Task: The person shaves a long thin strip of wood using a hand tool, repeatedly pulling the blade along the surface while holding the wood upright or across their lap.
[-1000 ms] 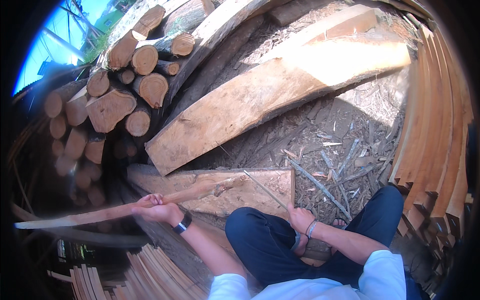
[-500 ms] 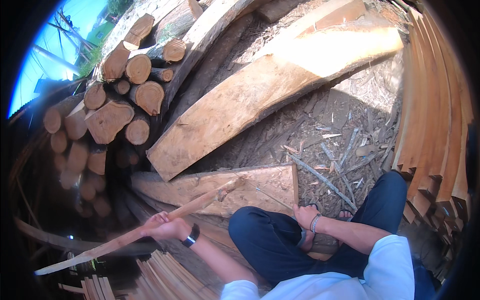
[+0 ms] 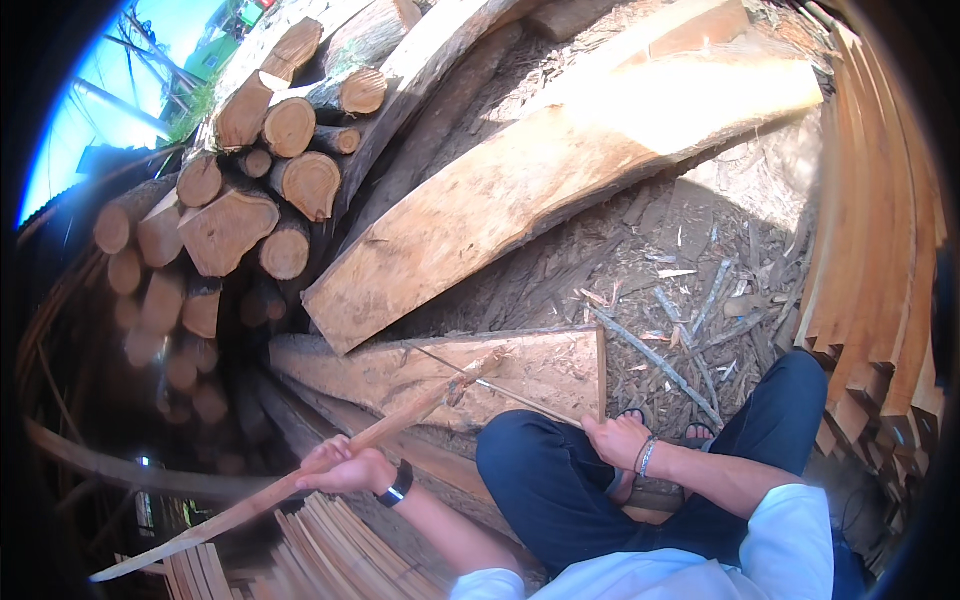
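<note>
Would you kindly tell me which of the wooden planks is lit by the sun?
The big slab leaning across the upper middle: its far end glares in sunlight. The shorter plank just before the knees, and the thin strip in the left hand, lie in shade.

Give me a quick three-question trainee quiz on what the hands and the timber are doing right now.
1. True or false: the left hand grips a long thin wooden strip.
2. What does the right hand rest on? A) the log pile B) the person's knee C) the big slanted plank
3. Fill in: the strip's far tip lies over the flat ____ in front of the knees.

Key: 1 true. 2 B, the knee, while the log pile stands up left. 3 slab.
</note>
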A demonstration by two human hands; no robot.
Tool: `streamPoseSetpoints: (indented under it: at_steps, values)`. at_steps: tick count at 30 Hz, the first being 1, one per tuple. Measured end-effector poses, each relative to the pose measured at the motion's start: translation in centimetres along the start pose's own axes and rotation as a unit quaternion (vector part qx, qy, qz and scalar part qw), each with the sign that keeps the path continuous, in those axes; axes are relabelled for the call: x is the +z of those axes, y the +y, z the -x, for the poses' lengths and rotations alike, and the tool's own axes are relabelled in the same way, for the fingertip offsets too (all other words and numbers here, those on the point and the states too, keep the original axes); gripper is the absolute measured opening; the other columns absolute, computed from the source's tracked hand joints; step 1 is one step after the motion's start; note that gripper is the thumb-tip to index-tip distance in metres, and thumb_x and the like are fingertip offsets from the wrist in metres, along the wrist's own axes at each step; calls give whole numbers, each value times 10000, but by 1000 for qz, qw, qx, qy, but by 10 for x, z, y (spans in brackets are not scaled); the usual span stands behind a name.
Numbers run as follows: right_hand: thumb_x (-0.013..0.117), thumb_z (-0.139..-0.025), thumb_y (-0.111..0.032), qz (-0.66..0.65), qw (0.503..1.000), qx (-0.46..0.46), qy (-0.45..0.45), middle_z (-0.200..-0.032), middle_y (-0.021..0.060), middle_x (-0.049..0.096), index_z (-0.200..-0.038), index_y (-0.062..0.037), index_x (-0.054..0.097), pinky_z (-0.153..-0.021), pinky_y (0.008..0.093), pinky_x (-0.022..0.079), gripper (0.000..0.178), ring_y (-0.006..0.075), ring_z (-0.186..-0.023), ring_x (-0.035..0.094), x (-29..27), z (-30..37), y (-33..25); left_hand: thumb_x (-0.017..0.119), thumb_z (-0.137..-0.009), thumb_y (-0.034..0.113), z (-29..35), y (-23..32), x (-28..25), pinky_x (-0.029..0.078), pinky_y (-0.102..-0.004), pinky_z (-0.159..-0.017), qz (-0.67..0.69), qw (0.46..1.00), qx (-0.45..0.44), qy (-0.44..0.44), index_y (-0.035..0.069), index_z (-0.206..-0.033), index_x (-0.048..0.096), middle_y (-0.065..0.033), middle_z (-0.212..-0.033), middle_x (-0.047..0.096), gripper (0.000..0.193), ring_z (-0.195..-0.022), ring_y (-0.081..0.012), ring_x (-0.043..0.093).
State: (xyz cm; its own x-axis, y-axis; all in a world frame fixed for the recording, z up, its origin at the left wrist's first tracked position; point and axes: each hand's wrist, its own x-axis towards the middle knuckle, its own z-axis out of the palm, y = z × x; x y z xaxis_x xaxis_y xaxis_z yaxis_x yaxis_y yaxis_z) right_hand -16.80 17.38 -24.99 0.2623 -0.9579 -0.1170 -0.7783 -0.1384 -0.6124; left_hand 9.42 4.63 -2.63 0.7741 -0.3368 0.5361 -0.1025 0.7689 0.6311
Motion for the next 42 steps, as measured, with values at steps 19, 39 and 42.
streamPoseSetpoints:
  at_steps: [19,39,42]
  values:
    - [417,-841,-111,8,999,33,9,-624,181,622,-1015,-50,438,-511,473,496,185,356,-582,642,10,-4,14,305,-927,592,15,4,11,252,-217,-435,-6,1000,5,-13,76,-731,403,-12,-575,303,560,-465,-110,266]
    - [408,-837,-90,-24,998,52,-10,-708,203,630,-1004,-32,430,-575,478,510,178,383,-674,645,2,-10,24,283,-938,578,20,-3,16,253,-215,-416,-4,1000,9,-24,94,-704,377,-1,-560,286,546,-451,-99,260]
    - [392,-848,-92,-28,997,60,-37,-721,215,638,-989,-40,434,-582,480,514,157,375,-669,651,-15,-7,3,285,-939,576,17,5,15,258,-209,-414,-6,1000,7,-18,94,-701,372,-2,-557,285,544,-449,-99,265]
